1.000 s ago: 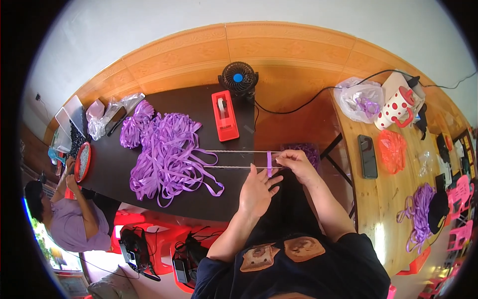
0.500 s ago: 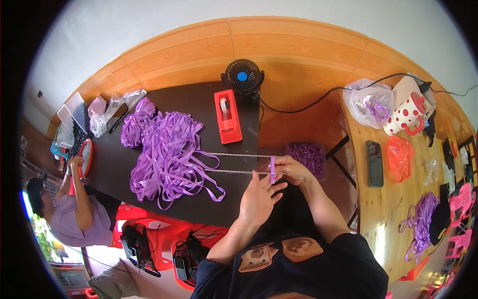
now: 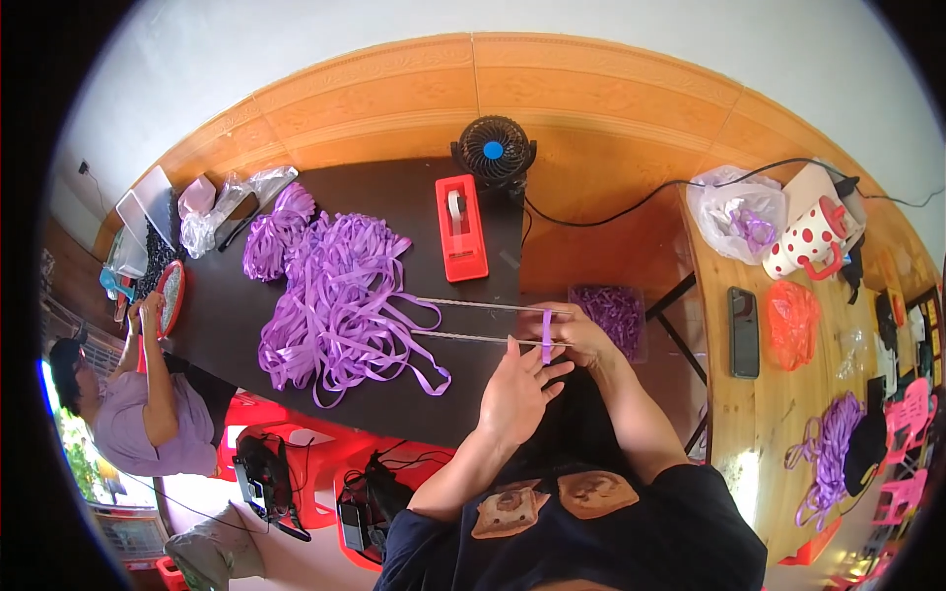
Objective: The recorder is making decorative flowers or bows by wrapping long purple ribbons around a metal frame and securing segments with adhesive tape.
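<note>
Two thin parallel metal rods point(image 3: 473, 304) run from the purple ribbon pile point(image 3: 340, 295) on the dark table toward my hands. A short band of purple ribbon point(image 3: 547, 337) goes across both rods near their right ends. My right hand point(image 3: 583, 337) is closed around those ends, just right of the band; its fingertips are partly hidden. Below the rods, my left hand point(image 3: 517, 392) is open with its fingers spread. Its thumb tip is at the lower rod, and its fingertips come close to the ribbon band.
A red tape dispenser point(image 3: 461, 231) and a black fan point(image 3: 494, 150) stand at the back of the dark table. On the wooden table at right are a phone point(image 3: 744, 333), a spotted tumbler point(image 3: 803, 241) and plastic bags. A person point(image 3: 148, 404) works at far left, holding a red-rimmed tray point(image 3: 171, 295).
The whole view has shifted slightly, so things sit a little further right. Both hands keep nearly the same pose at the rods and ribbon band.
</note>
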A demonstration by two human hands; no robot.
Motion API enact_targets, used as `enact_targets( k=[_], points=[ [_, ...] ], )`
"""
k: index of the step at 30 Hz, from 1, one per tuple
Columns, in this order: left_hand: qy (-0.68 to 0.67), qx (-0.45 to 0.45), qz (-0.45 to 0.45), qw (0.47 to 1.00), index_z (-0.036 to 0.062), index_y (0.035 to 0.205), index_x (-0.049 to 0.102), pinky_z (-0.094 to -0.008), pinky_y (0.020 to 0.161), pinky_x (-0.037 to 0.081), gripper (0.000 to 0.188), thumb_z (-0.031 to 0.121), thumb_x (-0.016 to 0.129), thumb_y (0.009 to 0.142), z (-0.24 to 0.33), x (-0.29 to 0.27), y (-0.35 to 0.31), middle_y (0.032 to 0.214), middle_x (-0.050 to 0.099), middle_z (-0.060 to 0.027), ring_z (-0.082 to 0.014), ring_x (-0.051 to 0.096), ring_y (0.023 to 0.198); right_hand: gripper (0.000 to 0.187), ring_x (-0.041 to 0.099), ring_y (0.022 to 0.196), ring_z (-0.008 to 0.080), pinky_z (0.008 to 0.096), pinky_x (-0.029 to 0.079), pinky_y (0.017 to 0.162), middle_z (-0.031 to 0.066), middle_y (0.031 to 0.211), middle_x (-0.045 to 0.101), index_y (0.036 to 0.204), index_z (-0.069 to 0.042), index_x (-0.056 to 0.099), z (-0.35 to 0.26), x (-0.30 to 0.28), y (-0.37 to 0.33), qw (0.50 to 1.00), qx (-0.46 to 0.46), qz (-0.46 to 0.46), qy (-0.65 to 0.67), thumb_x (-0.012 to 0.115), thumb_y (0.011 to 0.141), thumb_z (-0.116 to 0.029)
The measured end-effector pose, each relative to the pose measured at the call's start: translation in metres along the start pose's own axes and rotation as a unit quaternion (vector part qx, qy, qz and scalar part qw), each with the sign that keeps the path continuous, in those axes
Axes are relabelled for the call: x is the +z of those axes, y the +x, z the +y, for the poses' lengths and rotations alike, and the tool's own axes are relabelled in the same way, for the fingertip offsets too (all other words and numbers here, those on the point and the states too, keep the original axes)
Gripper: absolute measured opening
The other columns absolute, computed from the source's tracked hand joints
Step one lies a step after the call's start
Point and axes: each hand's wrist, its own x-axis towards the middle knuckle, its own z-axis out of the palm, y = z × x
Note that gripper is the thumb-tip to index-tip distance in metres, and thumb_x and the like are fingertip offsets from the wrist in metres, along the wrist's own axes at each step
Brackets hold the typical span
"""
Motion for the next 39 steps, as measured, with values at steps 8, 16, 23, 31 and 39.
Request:
enact_targets(
  k=[8, 16, 23, 31, 39],
  points=[
    [0.011, 0.001, 0.009, 1.000, 0.0011, 0.132, 0.042, -0.0369, 0.093, 0.032, 0.069, 0.058, 0.026, 0.096, -0.002, -0.005, 0.001, 0.127, 0.049, -0.0093, -0.0248, 0.048, 0.115, 0.060, 0.063, 0.084, 0.0211, 0.0354, 0.051, 0.078, 0.0126, 0.094, 0.062, 0.136, 0.000, 0.036, -0.025, 0.012, -0.029, 0.989, -0.082, 0.119, 0.033, 0.058, 0.079, -0.002],
    [0.009, -0.003, -0.006, 1.000, 0.0035, 0.133, 0.044, -0.0390, 0.098, 0.027, 0.068, 0.058, 0.026, 0.096, -0.004, -0.006, 0.002, 0.129, 0.050, -0.0074, -0.0235, 0.046, 0.116, 0.068, 0.064, 0.083, 0.0198, 0.0321, 0.053, 0.071, 0.0116, 0.088, 0.062, 0.138, 0.000, 0.033, -0.027, 0.025, -0.023, 0.988, -0.074, 0.132, -0.030, 0.061, 0.077, 0.005],
    [0.006, -0.001, -0.005, 1.000, 0.0029, 0.132, 0.044, -0.0391, 0.098, 0.027, 0.068, 0.057, 0.026, 0.096, -0.004, -0.007, 0.002, 0.127, 0.051, -0.0075, -0.0236, 0.046, 0.116, 0.068, 0.065, 0.081, 0.0194, 0.0319, 0.053, 0.069, 0.0121, 0.085, 0.062, 0.138, -0.001, 0.032, -0.025, 0.024, -0.020, 0.988, -0.065, 0.132, -0.035, 0.060, 0.076, 0.005],
    [0.008, -0.004, 0.005, 1.000, 0.0017, 0.129, 0.046, -0.0378, 0.096, 0.029, 0.069, 0.058, 0.026, 0.096, -0.001, -0.004, 0.002, 0.125, 0.052, -0.0076, -0.0228, 0.047, 0.113, 0.061, 0.063, 0.082, 0.0265, 0.0331, 0.052, 0.069, 0.0146, 0.086, 0.061, 0.139, -0.004, 0.034, -0.007, 0.010, -0.011, 0.985, -0.030, 0.036, 0.166, 0.054, 0.081, -0.001],
    [-0.011, -0.010, 0.006, 1.000, 0.0018, 0.125, 0.049, -0.0355, 0.091, 0.031, 0.067, 0.057, 0.025, 0.096, -0.004, -0.005, 0.004, 0.117, 0.055, -0.0052, -0.0211, 0.049, 0.110, 0.048, 0.059, 0.094, 0.0317, 0.0425, 0.050, 0.081, 0.0153, 0.088, 0.061, 0.137, -0.013, 0.041, 0.013, 0.008, 0.002, 0.858, -0.059, -0.237, 0.453, 0.043, 0.097, -0.040]
  ],
)
